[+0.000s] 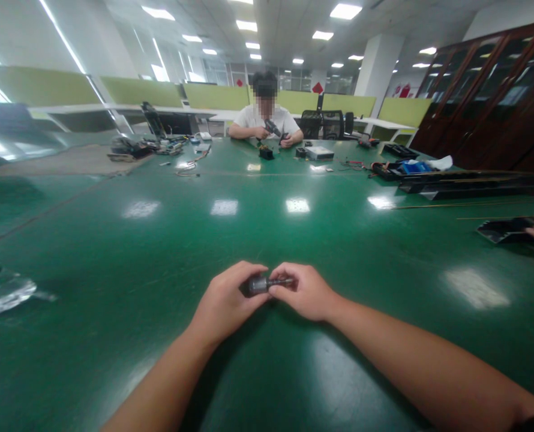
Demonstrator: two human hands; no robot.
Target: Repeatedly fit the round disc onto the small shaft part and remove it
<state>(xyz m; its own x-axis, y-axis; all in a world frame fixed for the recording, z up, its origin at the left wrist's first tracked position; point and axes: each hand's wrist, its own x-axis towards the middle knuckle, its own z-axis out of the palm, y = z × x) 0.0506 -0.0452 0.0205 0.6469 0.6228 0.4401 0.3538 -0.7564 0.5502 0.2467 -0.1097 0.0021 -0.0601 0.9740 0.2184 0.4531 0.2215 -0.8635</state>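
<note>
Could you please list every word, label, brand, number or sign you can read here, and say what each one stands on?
No text can be read.
Red diamonds in the background: any marking too small and blurred.
Pale box across the table: no readable label.
Dark metal part held by left hand and right hand: no readable marking.

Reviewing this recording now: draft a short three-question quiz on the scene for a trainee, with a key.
1. True or false: the left hand holds the thick end of the metal part, the right hand the thin one.
2. Multiple choice: what does the person across the table hold?
A) a cup
B) a pistol-shaped tool
C) a book
3. Fill in: the table's surface is ____ in colour.

Key: 1. True. 2. B. 3. green.
</note>
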